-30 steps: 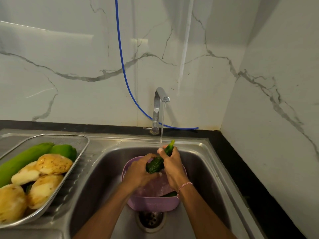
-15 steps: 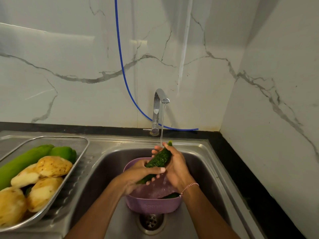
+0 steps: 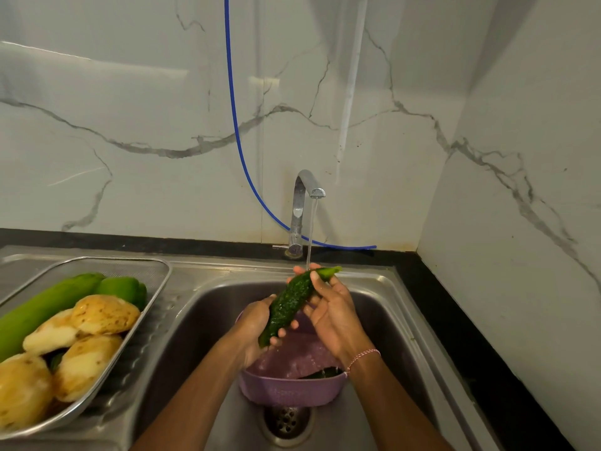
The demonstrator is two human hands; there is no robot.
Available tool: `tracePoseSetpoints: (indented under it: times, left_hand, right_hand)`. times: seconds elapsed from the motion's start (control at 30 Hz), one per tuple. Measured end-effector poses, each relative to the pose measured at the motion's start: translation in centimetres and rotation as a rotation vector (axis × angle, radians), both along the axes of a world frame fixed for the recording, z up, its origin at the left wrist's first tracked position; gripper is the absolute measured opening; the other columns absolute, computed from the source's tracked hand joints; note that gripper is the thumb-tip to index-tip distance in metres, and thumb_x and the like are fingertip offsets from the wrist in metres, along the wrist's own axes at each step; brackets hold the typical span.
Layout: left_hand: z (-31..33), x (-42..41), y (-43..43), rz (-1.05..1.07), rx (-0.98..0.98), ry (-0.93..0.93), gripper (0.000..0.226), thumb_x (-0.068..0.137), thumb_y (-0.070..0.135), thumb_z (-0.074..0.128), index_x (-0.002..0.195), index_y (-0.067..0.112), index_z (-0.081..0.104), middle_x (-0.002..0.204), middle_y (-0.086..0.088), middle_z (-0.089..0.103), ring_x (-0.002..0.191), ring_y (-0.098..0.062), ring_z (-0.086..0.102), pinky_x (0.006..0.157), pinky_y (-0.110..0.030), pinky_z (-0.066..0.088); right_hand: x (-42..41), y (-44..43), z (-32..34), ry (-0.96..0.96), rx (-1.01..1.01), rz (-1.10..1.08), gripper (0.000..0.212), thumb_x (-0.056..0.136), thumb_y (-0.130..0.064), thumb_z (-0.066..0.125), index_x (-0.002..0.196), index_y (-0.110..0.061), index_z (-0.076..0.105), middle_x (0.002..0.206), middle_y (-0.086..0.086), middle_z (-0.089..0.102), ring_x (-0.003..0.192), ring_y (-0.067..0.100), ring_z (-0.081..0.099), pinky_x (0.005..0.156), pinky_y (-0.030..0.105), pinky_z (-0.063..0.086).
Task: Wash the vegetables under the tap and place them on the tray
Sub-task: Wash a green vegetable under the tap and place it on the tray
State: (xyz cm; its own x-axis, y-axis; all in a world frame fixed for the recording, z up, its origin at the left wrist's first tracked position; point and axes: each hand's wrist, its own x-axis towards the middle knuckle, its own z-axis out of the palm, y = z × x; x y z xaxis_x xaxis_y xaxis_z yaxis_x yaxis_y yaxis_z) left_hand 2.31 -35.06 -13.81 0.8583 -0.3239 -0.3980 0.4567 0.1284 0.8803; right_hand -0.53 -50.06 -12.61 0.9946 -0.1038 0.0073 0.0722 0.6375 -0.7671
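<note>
step: rinsing; bitter gourd (image 3: 294, 301) slanted under the tap (image 3: 304, 203) stream, over the purple basket (image 3: 289, 390) | hands: left hand (image 3: 257, 327) grips its lower end; right hand (image 3: 335, 314) wraps the upper part | next: probably carry it left to the mesh tray (image 3: 164, 271); a wet, slippery hold needs care

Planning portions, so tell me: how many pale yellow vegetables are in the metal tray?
4 pale yellow vegetables, all in the tray: one uppermost beside the green vegetables, one to its left, one below it, one at the picture's left edge. Others may be hidden beneath.
</note>
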Motion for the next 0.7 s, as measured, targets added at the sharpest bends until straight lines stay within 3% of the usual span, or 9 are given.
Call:
tracePoseSetpoints:
  times: [0.07,0.17,0.23,0.3,0.4,0.47,0.53,0.6,0.7]
  left_hand:
    - [-0.2,0.0,0.0,0.016,0.119,-0.075,0.052,0.111,0.046,0.030,0.107,0.008,0.066,0.074,-0.017,0.072,0.042,-0.017,0.048,0.034,-0.017,0.029]
    - [-0.5,0.0,0.3,-0.002,0.346,-0.323,0.046,0.105,0.058,0.041,0.110,0.020,0.067,0.088,-0.010,0.078,0.054,-0.015,0.061,0.041,-0.021,0.039]
    - [-0.6,0.1,0.3,-0.011,0.343,-0.473,0.030,0.099,0.048,0.060,0.115,0.023,0.066,0.102,-0.005,0.075,0.059,-0.011,0.064,0.047,-0.021,0.044]
    - [-0.7,0.4,0.2,-0.051,0.310,-0.607,0.029,0.095,0.031,0.072,0.123,0.024,0.065,0.112,-0.002,0.072,0.063,-0.009,0.068,0.054,-0.020,0.051]
    - [-0.9,0.8,0.3,-0.129,0.507,-0.813,0.031,0.098,0.031,0.068,0.128,0.028,0.063,0.105,0.005,0.073,0.065,0.003,0.067,0.061,-0.014,0.051]
    - [-0.5,0.3,0.2,-0.206,0.570,-0.805,0.026,0.103,0.037,0.057,0.125,0.024,0.063,0.086,0.004,0.072,0.050,0.005,0.059,0.050,-0.010,0.042]
    - [-0.3,-0.2,-0.1,-0.313,0.485,-0.633,0.042,0.102,0.053,0.048,0.114,0.018,0.068,0.069,0.000,0.067,0.039,-0.001,0.051,0.042,-0.016,0.037]
    - [-0.2,-0.5,0.3,-0.386,0.479,-0.475,0.066,0.091,0.075,0.043,0.095,0.014,0.070,0.061,0.000,0.062,0.040,-0.006,0.046,0.041,-0.020,0.035]
    - [-0.4,-0.3,0.8,-0.451,0.509,-0.456,0.062,0.088,0.075,0.055,0.089,0.014,0.070,0.067,-0.002,0.070,0.048,-0.011,0.056,0.045,-0.023,0.044]
  right_hand:
    - [0.1,0.2,-0.4,-0.017,-0.049,-0.023,0.030,0.099,-0.006,0.062,0.129,-0.003,0.057,0.129,0.022,0.070,0.123,0.042,0.065,0.105,0.058,0.052]
    - [0.2,0.3,-0.6,0.082,-0.151,-0.211,0.027,0.096,-0.005,0.071,0.121,-0.002,0.061,0.121,0.023,0.073,0.112,0.035,0.072,0.089,0.048,0.063]
    - [0.4,0.0,-0.8,0.164,-0.215,-0.341,0.030,0.092,-0.011,0.077,0.118,-0.004,0.063,0.114,0.020,0.075,0.103,0.031,0.076,0.080,0.043,0.066]
    - [0.8,-0.5,-1.2,0.237,-0.249,-0.422,0.030,0.091,-0.019,0.080,0.114,-0.007,0.065,0.107,0.016,0.076,0.098,0.030,0.077,0.073,0.041,0.066]
    - [1.4,-0.8,-1.8,0.309,-0.333,-0.449,0.017,0.098,-0.031,0.072,0.107,-0.017,0.067,0.109,0.013,0.076,0.100,0.029,0.076,0.077,0.045,0.066]
    - [1.4,-0.6,-1.8,0.275,-0.318,-0.379,0.013,0.105,-0.031,0.061,0.112,-0.021,0.066,0.114,0.013,0.075,0.106,0.028,0.074,0.091,0.049,0.063]
    - [1.2,-0.4,-1.6,0.180,-0.184,-0.293,0.019,0.108,-0.022,0.056,0.123,-0.014,0.063,0.116,0.013,0.077,0.107,0.028,0.074,0.097,0.047,0.060]
    - [1.0,-0.4,-1.1,0.110,-0.114,-0.260,0.021,0.107,-0.015,0.056,0.126,-0.009,0.060,0.112,0.013,0.078,0.097,0.027,0.076,0.091,0.044,0.061]
    - [0.8,-0.1,-1.0,0.127,-0.244,-0.270,0.018,0.107,-0.017,0.057,0.121,-0.009,0.062,0.090,0.007,0.072,0.076,0.019,0.071,0.076,0.037,0.062]
